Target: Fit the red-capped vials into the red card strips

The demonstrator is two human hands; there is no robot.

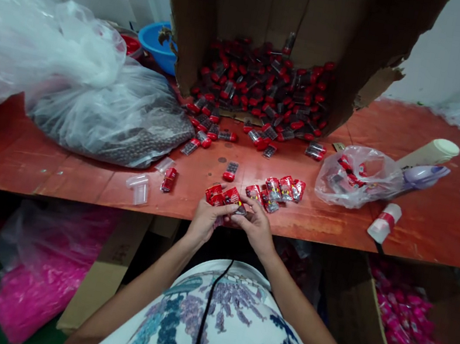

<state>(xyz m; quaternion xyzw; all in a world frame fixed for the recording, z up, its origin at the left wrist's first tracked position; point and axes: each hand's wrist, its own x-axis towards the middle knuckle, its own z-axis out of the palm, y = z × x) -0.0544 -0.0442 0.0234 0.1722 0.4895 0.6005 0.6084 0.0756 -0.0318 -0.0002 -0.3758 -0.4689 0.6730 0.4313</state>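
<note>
At the table's front edge, my left hand (203, 222) is closed around a few small red printed packets (232, 196), thumb across them. My right hand (259, 229) meets it from the other side, its fingertips pinching the lower end of one packet. Just beyond my right fingers lies a group of similar red packets (286, 188). A small clear bottle with a red cap and dark beads (231, 170) lies on its side behind my hands. To the left are a red-wrapped bottle (168, 179) and clear plastic tubes (140, 189).
A cardboard box (354, 45) tipped on its side spills red-capped bottles (266, 89) onto the table (90, 180). Left stands a bag of dark beads (127, 124) near a blue basin (158, 47); right, a small plastic bag (343, 186) and white roll (385, 223). A carton of pink items (408, 322) sits below.
</note>
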